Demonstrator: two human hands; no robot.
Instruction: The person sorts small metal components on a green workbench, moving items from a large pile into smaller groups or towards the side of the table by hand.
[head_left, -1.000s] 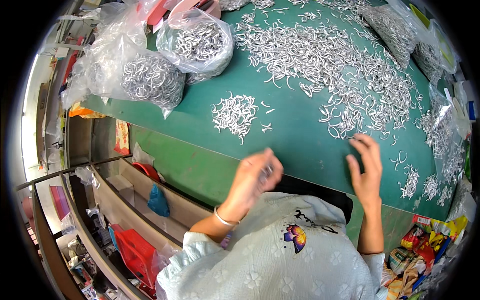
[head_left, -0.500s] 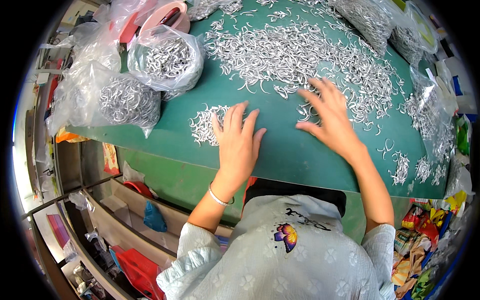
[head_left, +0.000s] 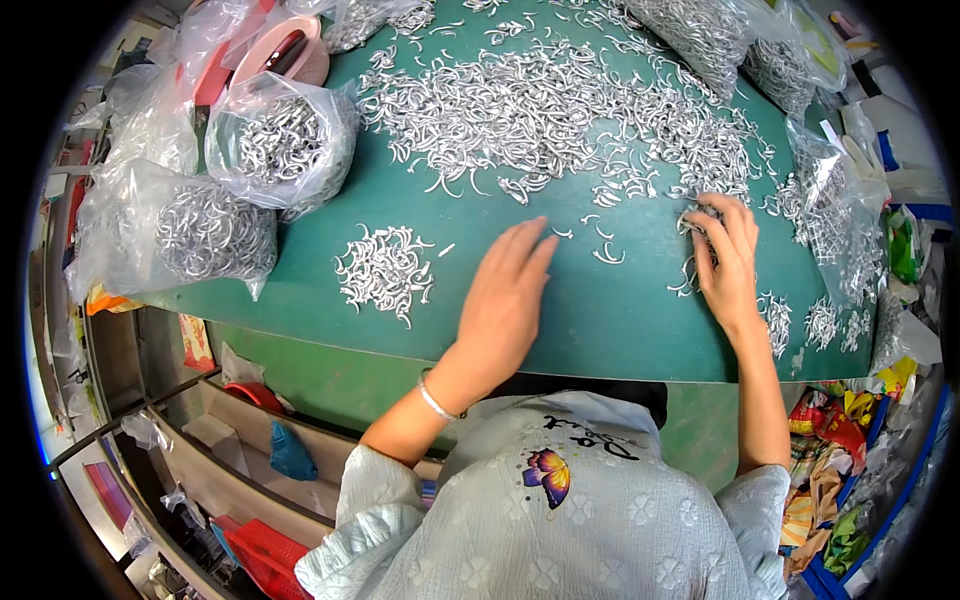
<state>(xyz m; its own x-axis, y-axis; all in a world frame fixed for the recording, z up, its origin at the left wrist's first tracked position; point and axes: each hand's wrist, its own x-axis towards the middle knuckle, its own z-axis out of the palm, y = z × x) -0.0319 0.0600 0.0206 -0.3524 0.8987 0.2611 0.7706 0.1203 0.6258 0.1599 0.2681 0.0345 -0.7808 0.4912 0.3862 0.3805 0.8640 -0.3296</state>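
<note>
Beside the small sorted pile on the green tabletop, the left hand lies flat, grip released. The right hand pinches curved metal pieces at the big heap's edge (most remains unsorted). Filled bags sit beyond the pile; pieces under its fingers are hidden.
</note>
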